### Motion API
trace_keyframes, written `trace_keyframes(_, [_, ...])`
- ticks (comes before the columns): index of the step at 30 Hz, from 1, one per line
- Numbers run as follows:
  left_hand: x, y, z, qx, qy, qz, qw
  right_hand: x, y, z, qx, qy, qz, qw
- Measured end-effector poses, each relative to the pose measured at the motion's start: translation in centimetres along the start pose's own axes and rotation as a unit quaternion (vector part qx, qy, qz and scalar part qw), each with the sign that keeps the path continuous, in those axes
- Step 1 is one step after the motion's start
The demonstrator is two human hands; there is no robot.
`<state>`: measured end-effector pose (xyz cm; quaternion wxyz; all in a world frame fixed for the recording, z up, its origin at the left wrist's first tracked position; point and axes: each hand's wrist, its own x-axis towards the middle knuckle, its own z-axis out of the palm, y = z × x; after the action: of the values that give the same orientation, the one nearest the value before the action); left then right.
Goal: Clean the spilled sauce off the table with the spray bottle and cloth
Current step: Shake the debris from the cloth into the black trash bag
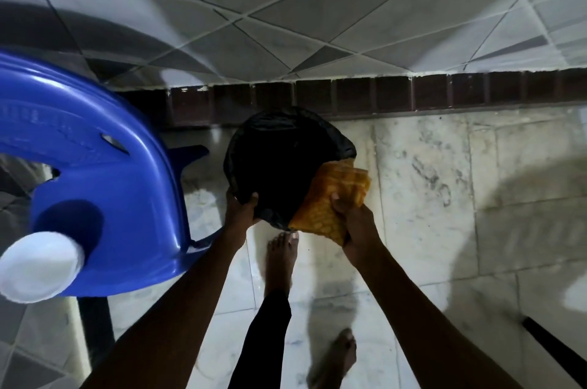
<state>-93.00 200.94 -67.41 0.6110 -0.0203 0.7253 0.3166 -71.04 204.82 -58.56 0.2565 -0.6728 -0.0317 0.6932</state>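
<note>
The left hand (241, 209) gripped the near rim of the black bag (286, 160), fingers curled over the edge and thumb outside, holding its mouth open. The right hand (355, 223) had its fingers closed round the near end of the folded orange cloth (330, 201), which lay across the bag's right rim, its far end touching the opening and the rest hanging outside above the floor (428, 182).

The step looked like emptying or shaking the cloth into the bag. To do it well, the cloth needed to come left until it was wholly over the dark opening, soiled face down, before any shake or release. From where it sat, drips would likely land on the floor, or near the bare foot (281, 258) just beside the bag. The left hand's hold mattered, since a slack rim would fold shut.

No spill or spray bottle could be made out. A blurred white object (41, 264) sat on the blue plastic piece (104, 172) at left
</note>
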Motion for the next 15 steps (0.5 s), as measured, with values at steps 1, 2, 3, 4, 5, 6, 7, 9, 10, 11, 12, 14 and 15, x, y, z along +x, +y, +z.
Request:
trace_keyframes(1, [-0.7, 0.6, 0.0, 0.012, 0.002, -0.018, 1.0, -0.9, -0.4, 0.1, 0.008, -0.003, -0.002, 1.0])
trace_keyframes(2, [-1.4, 1.0, -0.1, 0.021, 0.011, -0.04, 0.999, -1.8, -0.7, 0.1, 0.015, -0.002, -0.003, 1.0])
trace_keyframes(3, [-2.5, 1.6, -0.2, 0.029, 0.032, -0.061, 0.997, -2.7, -1.0, 0.2, 0.017, 0.002, -0.005, 1.0])
trace_keyframes(4, [-3.6, 2.2, -0.5, 0.028, 0.053, -0.082, 0.995, -4.3, -1.6, 0.3, 0.026, 0.002, -0.009, 1.0])
trace_keyframes(5, [-4.2, 2.2, -1.0, 0.037, 0.074, -0.104, 0.991, -5.8, -2.1, 0.4, 0.031, 0.003, -0.009, 0.999])
trace_keyframes(6, [-3.9, 1.6, -1.9, 0.055, 0.091, -0.119, 0.987, -7.5, -2.8, 0.2, 0.039, -0.001, -0.012, 0.999])
trace_keyframes(7, [-3.3, 0.4, -3.1, 0.096, 0.105, -0.124, 0.982, -10.4, -3.7, 0.1, 0.05, 0.002, -0.014, 0.999])
trace_keyframes(9, [-3.9, 0.0, -3.8, 0.122, 0.109, -0.142, 0.976, -13.1, -4.4, 0.3, 0.056, 0.016, -0.012, 0.998])
trace_keyframes(10, [-7.0, 1.9, -3.1, 0.134, 0.082, -0.141, 0.977, -14.5, -5.1, 0.3, 0.06, 0.018, -0.014, 0.998])
trace_keyframes(11, [-13.0, 5.6, -1.8, 0.145, 0.04, -0.117, 0.982, -17.6, -5.9, 0.1, 0.065, 0.021, -0.017, 0.998])
trace_keyframes(12, [-17.7, 7.9, -0.9, 0.154, -0.008, -0.102, 0.983, -20.5, -6.4, -0.2, 0.069, 0.017, -0.018, 0.997])
trace_keyframes(14, [-25.6, 11.1, 0.5, 0.178, -0.1, -0.062, 0.977, -27.1, -7.4, -1.2, 0.086, 0.015, -0.021, 0.996])
trace_keyframes(15, [-28.5, 12.1, 1.1, 0.182, -0.138, -0.06, 0.972, -29.7, -7.6, -1.6, 0.098, 0.004, -0.023, 0.995])
